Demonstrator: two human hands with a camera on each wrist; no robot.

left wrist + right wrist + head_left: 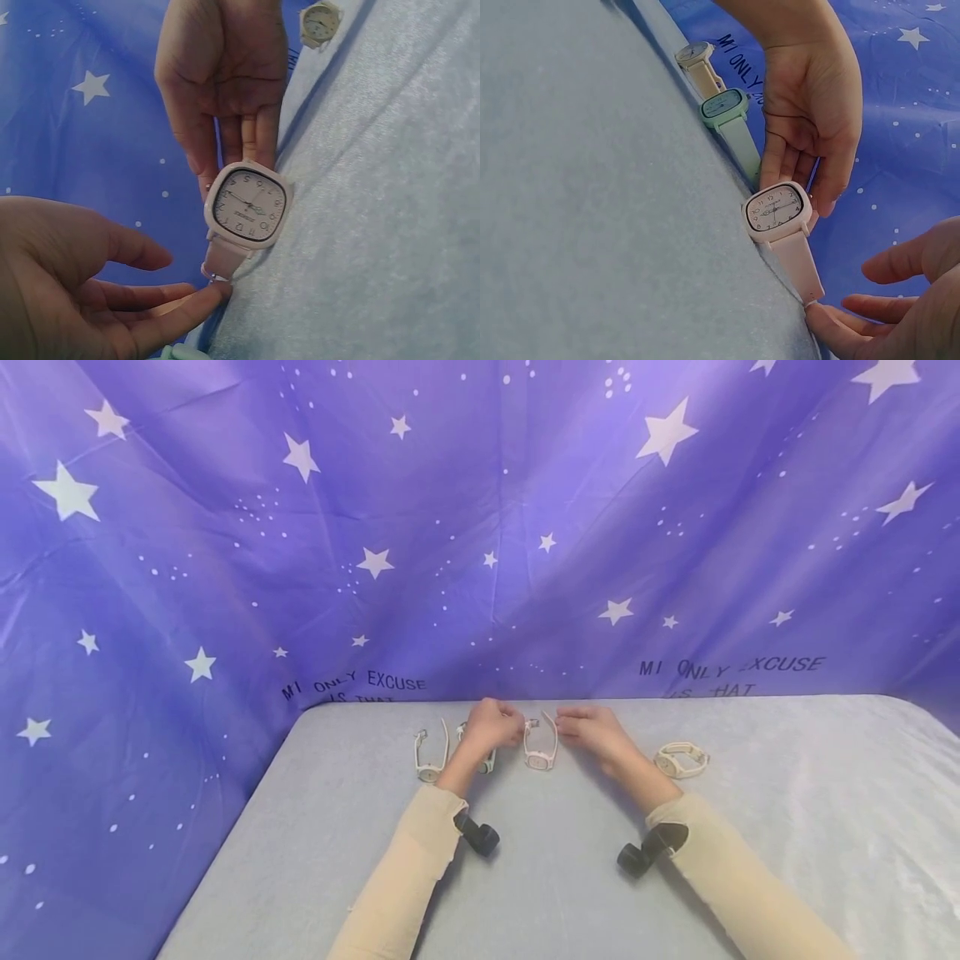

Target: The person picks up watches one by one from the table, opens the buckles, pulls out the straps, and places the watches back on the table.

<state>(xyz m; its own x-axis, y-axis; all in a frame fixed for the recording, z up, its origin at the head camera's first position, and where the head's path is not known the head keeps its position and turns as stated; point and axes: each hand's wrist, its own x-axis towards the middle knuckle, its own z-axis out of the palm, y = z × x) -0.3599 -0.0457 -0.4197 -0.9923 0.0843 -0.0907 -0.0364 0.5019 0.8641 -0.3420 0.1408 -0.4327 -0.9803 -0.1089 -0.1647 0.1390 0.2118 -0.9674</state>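
Observation:
A pink watch (537, 762) with a rounded square case stands on the cloth, its two strap ends reaching back. In the left wrist view its white dial (249, 208) faces the camera. My left hand (491, 727) is at the buckle end of the strap, one fingertip right at the buckle and the thumb apart. On the other side, my right hand (600, 735) has fingertips at the tip of the holed strap (799, 266), thumb also apart. A green watch (726, 106) stands just left of the pink one, partly hidden behind my left hand in the head view.
A cream watch (430, 772) stands at the left of the row. Farther right lies another cream watch (681, 762) with its strap looped. A pale grey cloth (555, 893) covers the table, and a purple star-printed curtain (450, 527) hangs along its back edge.

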